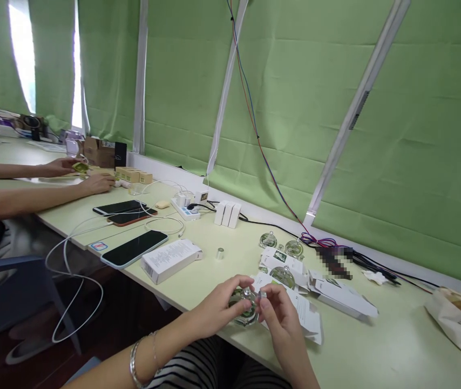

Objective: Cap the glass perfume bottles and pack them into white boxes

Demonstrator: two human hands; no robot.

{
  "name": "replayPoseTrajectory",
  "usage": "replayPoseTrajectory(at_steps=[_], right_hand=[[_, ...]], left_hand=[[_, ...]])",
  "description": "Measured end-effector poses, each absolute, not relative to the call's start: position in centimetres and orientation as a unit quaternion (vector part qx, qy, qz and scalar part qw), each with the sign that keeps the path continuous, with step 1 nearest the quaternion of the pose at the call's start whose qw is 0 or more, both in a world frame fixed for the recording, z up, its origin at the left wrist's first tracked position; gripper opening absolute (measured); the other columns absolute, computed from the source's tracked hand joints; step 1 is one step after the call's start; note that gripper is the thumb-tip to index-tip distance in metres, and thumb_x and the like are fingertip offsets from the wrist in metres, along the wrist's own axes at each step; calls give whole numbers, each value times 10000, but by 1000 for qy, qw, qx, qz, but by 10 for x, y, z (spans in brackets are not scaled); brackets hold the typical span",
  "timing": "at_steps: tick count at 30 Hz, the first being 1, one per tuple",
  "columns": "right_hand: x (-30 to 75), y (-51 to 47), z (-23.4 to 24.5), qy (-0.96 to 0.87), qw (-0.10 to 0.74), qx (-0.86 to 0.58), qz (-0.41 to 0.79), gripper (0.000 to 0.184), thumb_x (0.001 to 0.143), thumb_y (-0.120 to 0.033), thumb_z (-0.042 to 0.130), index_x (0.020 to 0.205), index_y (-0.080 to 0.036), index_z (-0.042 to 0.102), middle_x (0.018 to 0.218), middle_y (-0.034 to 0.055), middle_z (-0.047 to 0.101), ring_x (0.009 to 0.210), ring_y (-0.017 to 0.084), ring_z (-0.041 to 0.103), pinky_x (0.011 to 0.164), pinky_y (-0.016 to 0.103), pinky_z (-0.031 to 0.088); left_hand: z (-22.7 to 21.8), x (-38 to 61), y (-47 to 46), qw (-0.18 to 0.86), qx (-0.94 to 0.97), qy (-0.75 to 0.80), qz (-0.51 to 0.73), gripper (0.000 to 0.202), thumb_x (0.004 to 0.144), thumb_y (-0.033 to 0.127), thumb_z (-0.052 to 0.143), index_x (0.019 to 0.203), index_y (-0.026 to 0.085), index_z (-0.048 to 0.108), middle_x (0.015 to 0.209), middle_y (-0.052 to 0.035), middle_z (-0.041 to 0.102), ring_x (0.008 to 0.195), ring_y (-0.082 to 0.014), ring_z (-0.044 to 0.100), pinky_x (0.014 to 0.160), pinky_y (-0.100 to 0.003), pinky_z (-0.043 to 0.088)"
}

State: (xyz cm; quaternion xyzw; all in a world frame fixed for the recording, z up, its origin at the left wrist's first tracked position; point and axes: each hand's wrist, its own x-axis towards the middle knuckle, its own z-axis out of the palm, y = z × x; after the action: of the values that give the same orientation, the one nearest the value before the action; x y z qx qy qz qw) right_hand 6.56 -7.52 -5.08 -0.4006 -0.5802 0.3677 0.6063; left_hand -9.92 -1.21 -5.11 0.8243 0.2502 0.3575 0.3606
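My left hand (220, 308) is closed around a round clear glass bottle (246, 319) with a silver neck, near the table's front edge. Thumb and fingertips of my right hand (279, 316) pinch a small silver piece (262, 295), which looks like a cap or collar, close beside the bottle's neck. Behind my hands, another round glass bottle (282, 276) lies among opened white cartons (341, 294). A silver cap (219, 253) stands on the table to the left of them. Two more round bottles (268, 239) sit farther back.
A closed white box (171, 261) and several phones (135, 248) lie to the left. White cables trail over the table edge. A power strip (185, 208) and white blocks (228, 214) stand at the back. Another person's hands (96, 183) work at far left; a crumpled bag (457, 324) lies right.
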Motion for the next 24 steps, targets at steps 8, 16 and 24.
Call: replayPoseTrajectory(at_steps=[8, 16, 24], right_hand=[[66, -76, -47, -422, 630, -270, 593, 284, 747, -429, 669, 855, -204, 534, 686, -21, 554, 558, 73, 489, 519, 180, 376], [69, -75, -51, -458, 609, -302, 573, 330, 734, -492, 654, 831, -208, 517, 664, -25, 521, 525, 81, 458, 488, 194, 358], [74, -70, -41, -682, 486, -512, 190, 237, 850, -426, 502, 874, -201, 574, 745, 24, 615, 653, 155, 571, 608, 259, 451]], left_hand=[[-60, -93, -10, 367, 808, 243, 392, 268, 853, 314, 534, 1077, 166, 540, 1005, -49, 632, 917, -176, 575, 827, -269, 424], [-61, -92, -11, 363, 810, 251, 387, 272, 843, 307, 539, 1068, 154, 542, 988, -51, 626, 902, -175, 567, 820, -274, 424], [-59, -92, -14, 379, 806, 242, 384, 265, 837, 315, 556, 1057, 168, 547, 1006, -39, 627, 910, -170, 568, 817, -265, 422]])
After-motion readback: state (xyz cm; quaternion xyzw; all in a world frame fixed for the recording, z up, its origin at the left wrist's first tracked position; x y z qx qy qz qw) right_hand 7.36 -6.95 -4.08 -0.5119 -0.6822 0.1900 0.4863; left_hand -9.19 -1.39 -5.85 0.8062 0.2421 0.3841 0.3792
